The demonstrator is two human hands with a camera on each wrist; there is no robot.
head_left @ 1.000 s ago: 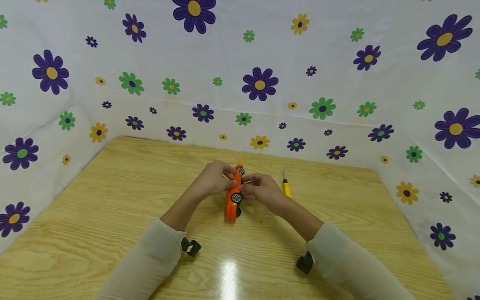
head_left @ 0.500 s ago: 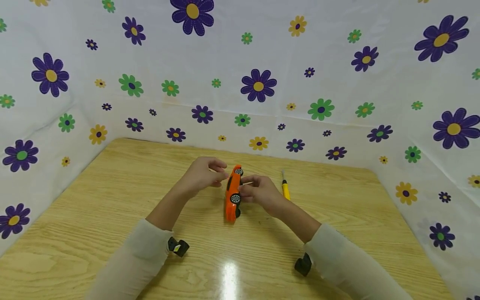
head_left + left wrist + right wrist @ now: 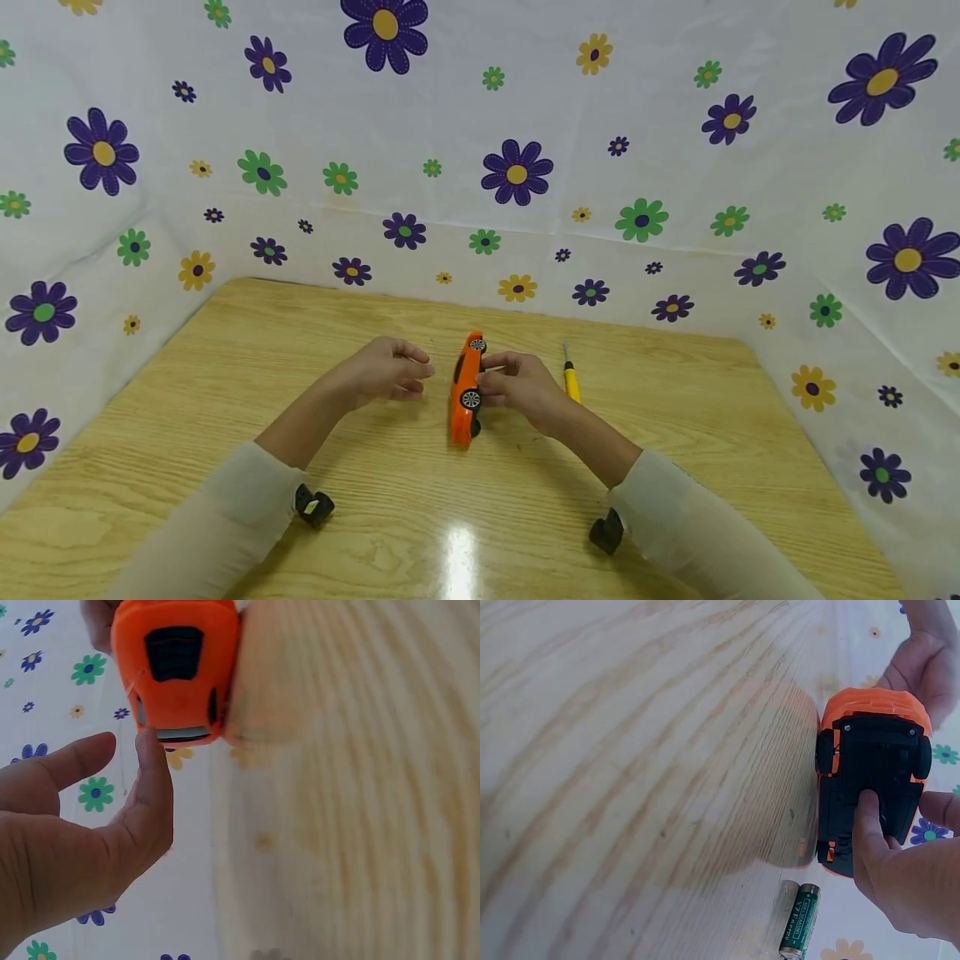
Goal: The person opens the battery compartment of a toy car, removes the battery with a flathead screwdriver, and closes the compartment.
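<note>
An orange toy car (image 3: 463,392) stands on its side on the wooden table, roof facing left and black underside facing right. From the right, my right hand (image 3: 525,390) holds it; in the right wrist view the thumb lies on the black underside (image 3: 870,761) and a finger is at the car's upper side edge. To the left of the car, my left hand (image 3: 386,371) is apart from it with fingers loosely bent and nothing in them. The left wrist view shows the car's roof side (image 3: 180,682) beyond those fingers.
A screwdriver with a yellow handle (image 3: 572,383) lies just beyond my right hand. The right wrist view shows a green battery (image 3: 801,919) on the table (image 3: 630,787) near the car. A white flowered cloth (image 3: 420,108) rises behind the table and at both sides.
My left hand has let go of the toy car and moved off to the left. The right hand and the car have stayed nearly in place.
</note>
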